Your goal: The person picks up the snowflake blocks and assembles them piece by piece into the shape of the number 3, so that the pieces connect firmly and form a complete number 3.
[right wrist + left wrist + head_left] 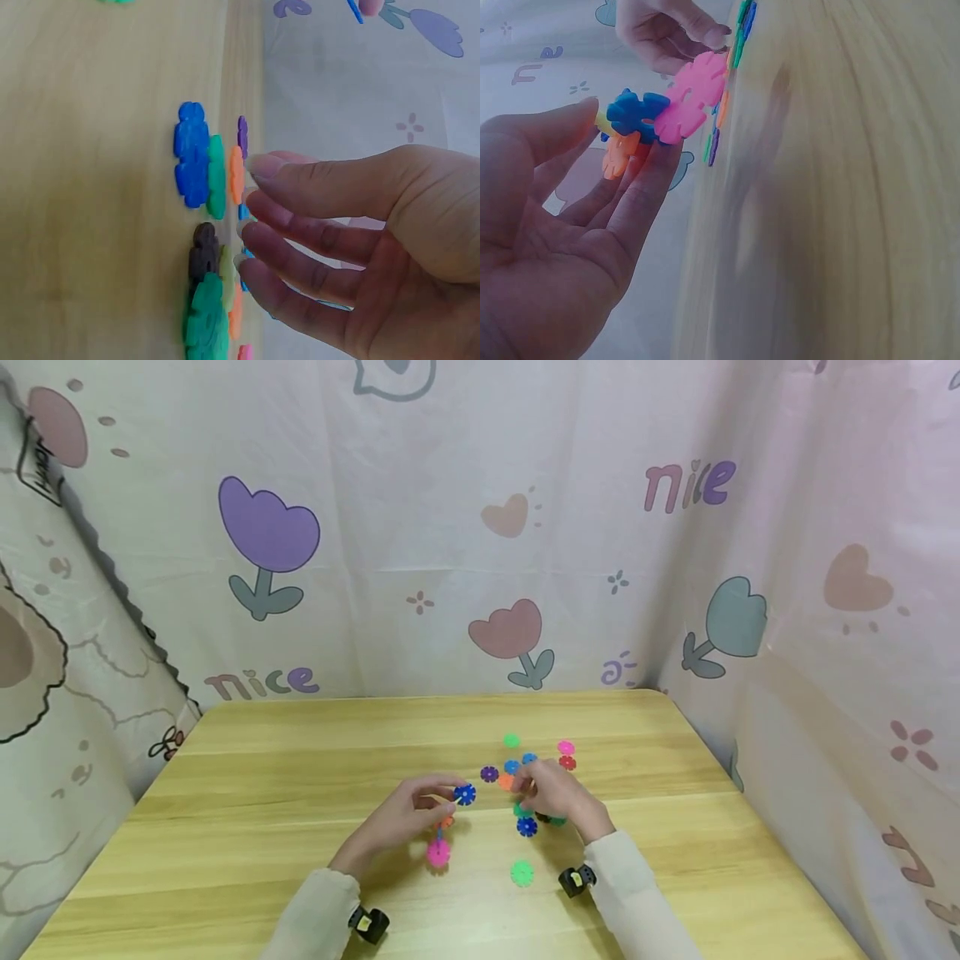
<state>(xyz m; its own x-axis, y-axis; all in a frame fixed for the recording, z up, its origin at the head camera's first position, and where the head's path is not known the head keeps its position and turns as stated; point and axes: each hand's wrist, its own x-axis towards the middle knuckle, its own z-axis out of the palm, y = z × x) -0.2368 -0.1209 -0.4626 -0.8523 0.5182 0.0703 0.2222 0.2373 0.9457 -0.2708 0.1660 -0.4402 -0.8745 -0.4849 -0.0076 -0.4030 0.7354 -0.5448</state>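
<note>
My left hand pinches a small chain of joined plastic snowflake discs between thumb and fingers, held above the table. In the left wrist view the chain has a pink disc, a blue disc, an orange disc and a partly hidden yellow piece. To the right, my right hand hovers over loose discs, its fingers bent loosely. Nothing shows between its thumb and fingers in the right wrist view, and an orange disc lies close by the thumb tip.
Around the right hand lie a purple disc, a dark blue disc, a red disc and several others on the wooden table. A light green disc lies nearer me. A patterned curtain hangs behind the table.
</note>
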